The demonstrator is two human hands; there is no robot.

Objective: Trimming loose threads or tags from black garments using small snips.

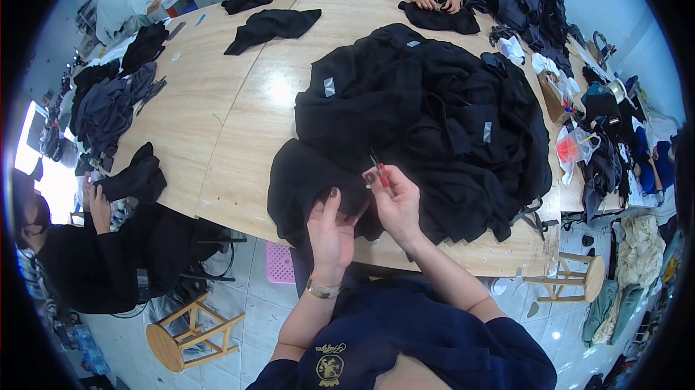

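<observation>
At the near edge of the table, my left hand grips the edge of a black garment, its thumb raised on the near side. Just to its right, my right hand is closed around red-handled thread snips, whose dark pointed blades stick up and away from me over the cloth. The fingers of both hands are partly hidden by the fabric. Beyond and to the right of my hands spreads a large heap of black garments, with a few pale labels showing on it.
Across the table, two people handle black cloth pieces; another black piece lies near them. At the left, a seated person holds a dark garment. Wooden stools stand on the floor at both sides. A red drink sits at the right.
</observation>
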